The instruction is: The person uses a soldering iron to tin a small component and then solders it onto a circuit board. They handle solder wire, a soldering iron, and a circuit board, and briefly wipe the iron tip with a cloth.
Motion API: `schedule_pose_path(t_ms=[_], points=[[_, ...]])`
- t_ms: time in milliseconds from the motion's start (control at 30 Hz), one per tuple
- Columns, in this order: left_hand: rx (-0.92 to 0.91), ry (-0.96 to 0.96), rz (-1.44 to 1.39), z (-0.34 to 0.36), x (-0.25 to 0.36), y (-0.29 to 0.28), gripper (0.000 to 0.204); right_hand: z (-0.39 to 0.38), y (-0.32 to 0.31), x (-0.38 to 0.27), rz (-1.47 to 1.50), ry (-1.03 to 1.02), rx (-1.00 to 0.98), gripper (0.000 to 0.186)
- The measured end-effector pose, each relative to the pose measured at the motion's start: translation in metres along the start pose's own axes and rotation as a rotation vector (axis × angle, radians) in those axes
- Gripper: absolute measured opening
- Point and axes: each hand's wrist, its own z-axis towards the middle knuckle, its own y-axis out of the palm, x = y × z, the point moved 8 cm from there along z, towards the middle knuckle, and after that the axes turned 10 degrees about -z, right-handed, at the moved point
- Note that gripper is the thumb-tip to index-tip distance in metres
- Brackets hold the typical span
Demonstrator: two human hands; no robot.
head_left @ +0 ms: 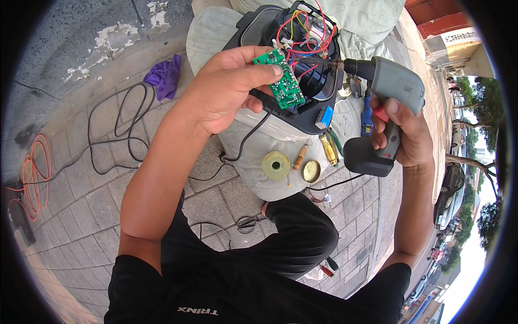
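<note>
Between thumb and fingers, my left hand (237, 81) holds a green circuit board (281, 80), tilted, with its small parts facing me. My right hand (404, 132) grips the handle of a grey and black cordless drill (396, 83) with a red trigger. Its bit points left, toward the board; I cannot tell if they touch. Behind both is an opened black appliance housing (253, 29), with red, yellow and blue wires (313, 32) spilling out. A small blue part (324, 116) sits at the housing's near right corner.
On the pale cloth (253, 173) lie a round yellowish roll (275, 164), a small tin (311, 171), a wooden-handled tool (300, 157), a yellow screwdriver (328, 150) and a blue tool (367, 116). Black cable (116, 135), a purple rag (163, 77) and orange cord (35, 178) lie left.
</note>
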Motion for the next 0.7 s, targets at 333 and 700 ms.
schedule_pose_path(t_ms=[333, 700], points=[[0.001, -0.001, 0.004, 0.0, 0.0004, 0.0003, 0.04, -0.004, 0.0, 0.0041, 0.004, 0.0, 0.019, 0.044], [0.0, -0.005, 0.008, 0.0014, -0.0016, -0.001, 0.04, -0.0086, -0.0027, 0.0092, 0.03, -0.033, 0.019, 0.047]])
